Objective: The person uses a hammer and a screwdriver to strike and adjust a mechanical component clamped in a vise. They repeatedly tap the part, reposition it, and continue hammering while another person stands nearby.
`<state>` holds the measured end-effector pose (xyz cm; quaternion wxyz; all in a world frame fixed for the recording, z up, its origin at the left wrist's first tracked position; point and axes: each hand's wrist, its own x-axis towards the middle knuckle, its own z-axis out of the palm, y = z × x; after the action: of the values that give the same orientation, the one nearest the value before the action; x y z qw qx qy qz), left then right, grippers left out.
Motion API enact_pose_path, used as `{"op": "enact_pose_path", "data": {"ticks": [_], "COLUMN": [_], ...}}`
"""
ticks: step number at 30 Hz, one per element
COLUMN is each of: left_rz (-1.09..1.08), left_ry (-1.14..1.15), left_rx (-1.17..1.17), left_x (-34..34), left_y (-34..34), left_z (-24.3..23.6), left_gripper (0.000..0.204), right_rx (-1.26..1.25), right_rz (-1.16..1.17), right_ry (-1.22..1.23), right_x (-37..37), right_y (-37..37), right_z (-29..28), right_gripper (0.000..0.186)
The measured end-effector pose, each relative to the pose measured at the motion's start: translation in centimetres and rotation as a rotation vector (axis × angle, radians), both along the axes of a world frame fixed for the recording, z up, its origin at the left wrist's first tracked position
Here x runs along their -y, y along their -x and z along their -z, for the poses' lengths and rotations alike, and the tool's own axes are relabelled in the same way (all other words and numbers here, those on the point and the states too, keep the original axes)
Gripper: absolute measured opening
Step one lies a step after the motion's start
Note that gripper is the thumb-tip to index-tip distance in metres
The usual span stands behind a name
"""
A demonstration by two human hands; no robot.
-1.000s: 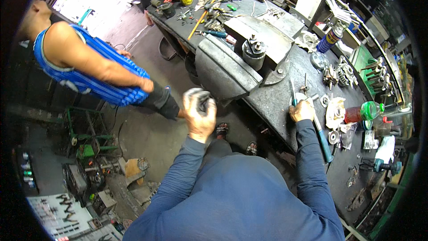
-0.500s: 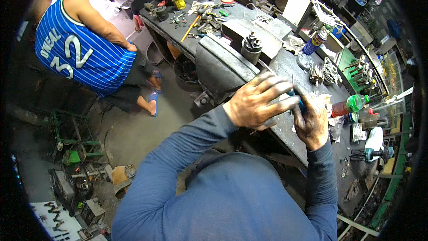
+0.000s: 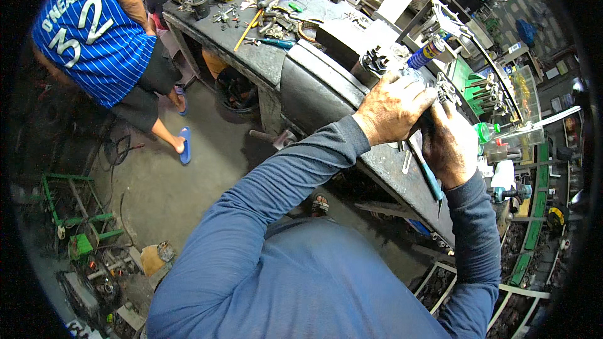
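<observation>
Together, left hand (image 3: 392, 112) and right hand (image 3: 451, 144) curl partway.

Dark pc. (image 3: 417, 127) btwn L hand (image 3: 392, 110) & R hand (image 3: 450, 145), mostly hidden, shape unclear. Screwdriver (image 3: 429, 179) w/ teal hdl. lies on table (image 3: 409, 187) just beside R hand, hdl. twd. near edge, shaft partly hidden.

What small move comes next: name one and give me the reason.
Probably ease the left hand slightly back from the right hand: the two are close together over the bench, beside the vise, and cover whatever may be between them, so a small gap would likely give a clearer look.
</observation>
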<state>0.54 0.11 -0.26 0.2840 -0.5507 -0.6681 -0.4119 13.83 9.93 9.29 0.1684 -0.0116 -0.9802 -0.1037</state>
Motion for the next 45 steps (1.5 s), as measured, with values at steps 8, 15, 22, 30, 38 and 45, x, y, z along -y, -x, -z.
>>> {"op": "enact_pose_path", "data": {"ticks": [8, 15, 22, 30, 38, 45], "left_rz": [0.065, 0.080, 0.109, 0.062, 0.001, 0.001], "left_ry": [-0.118, -0.141, -0.141, -0.185, -0.146, -0.129], "left_rx": [0.102, 0.072, 0.109, 0.137, 0.096, 0.092], "left_x": [0.0, 0.1, 0.6, 0.8, 0.0, 0.4], "left_y": [0.0, 0.2, 0.5, 0.3, 0.9, 0.9], "left_z": [0.1, 0.2, 0.1, -0.1, -0.2, 0.1], "left_gripper": [0.057, 0.045, 0.050, 0.039, 0.045, 0.043], "right_rx": [0.158, 0.191, 0.178, 0.228, 0.325, 0.148], "right_rz": [-0.054, -0.067, 0.030, -0.020, -0.223, -0.225], "right_ry": [0.051, 0.374, -0.050, -0.161, -0.132, -0.122], "right_x": [-0.5, 0.1, 1.5, 1.2, -3.1, -1.8], "right_y": [0.2, 0.4, 0.2, 0.9, 3.1, 2.1], "right_z": [-1.6, -3.2, -2.3, -2.6, -3.4, -1.7], "right_gripper": [0.034, 0.030, 0.023, 0.023, 0.026, 0.018]}}
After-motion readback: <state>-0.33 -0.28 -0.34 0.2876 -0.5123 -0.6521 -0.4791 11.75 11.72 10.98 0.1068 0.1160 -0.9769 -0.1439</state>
